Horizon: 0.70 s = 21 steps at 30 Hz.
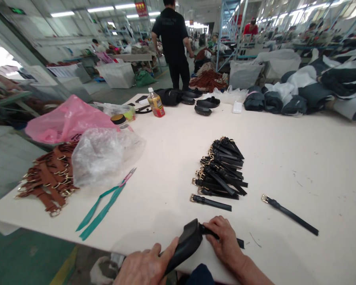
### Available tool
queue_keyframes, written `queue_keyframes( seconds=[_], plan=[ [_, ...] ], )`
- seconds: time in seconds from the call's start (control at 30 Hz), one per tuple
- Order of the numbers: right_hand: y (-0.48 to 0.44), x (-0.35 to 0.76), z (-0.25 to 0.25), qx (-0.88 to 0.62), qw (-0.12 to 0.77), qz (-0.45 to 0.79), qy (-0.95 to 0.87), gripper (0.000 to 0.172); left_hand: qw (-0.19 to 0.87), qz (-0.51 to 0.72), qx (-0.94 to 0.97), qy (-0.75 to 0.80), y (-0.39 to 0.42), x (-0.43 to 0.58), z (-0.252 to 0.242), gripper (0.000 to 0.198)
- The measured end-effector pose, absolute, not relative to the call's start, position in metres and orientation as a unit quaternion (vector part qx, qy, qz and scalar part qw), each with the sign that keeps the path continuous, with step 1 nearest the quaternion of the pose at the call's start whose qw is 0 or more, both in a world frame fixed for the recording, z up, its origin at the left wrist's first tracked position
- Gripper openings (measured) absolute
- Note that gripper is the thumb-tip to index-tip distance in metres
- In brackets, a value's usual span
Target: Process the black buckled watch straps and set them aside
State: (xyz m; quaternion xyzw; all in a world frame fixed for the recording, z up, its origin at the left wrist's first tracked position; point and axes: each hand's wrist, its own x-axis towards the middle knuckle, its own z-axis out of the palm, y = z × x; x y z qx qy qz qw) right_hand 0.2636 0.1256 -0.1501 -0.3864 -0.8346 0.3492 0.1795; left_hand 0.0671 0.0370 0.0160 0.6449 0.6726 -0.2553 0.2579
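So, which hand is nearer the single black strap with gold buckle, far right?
Right: the right hand is left of that strap, not touching; the left hand is farther left.

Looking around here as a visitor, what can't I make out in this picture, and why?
All in the head view:
- Lower end of the black object: covered by the left hand.
- Held strap: middle covered by the right hand, upper end lost against the black object.
- Number of piled straps: they overlap.
- Bottle label wording: too small.
- Left wrist: cut off by the bottom edge.
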Motion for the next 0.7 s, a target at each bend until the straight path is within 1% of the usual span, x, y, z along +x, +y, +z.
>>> queue_keyframes(
  seconds=[0.13,0.33,0.5,0.63,0.7],
  plan=[
    [0.128,0.262,-0.145,-0.388,0.166,0.366,-0.829,0.031,0.262,-0.235,0.665,0.659,0.042,0.061,0.016,0.072],
    [0.128,0.263,-0.14,-0.376,0.144,0.376,-0.835,0.028,0.29,-0.252,0.648,0.657,0.043,0.048,0.016,0.071],
    [0.127,0.267,-0.145,-0.373,0.175,0.373,-0.831,0.027,0.29,-0.234,0.679,0.632,0.052,0.052,0.018,0.071],
    [0.126,0.269,-0.152,-0.358,0.19,0.375,-0.834,0.029,0.275,-0.248,0.66,0.653,0.052,0.045,0.022,0.064],
    [0.126,0.269,-0.156,-0.348,0.204,0.372,-0.836,0.03,0.268,-0.255,0.656,0.658,0.053,0.043,0.023,0.064]
  ],
)
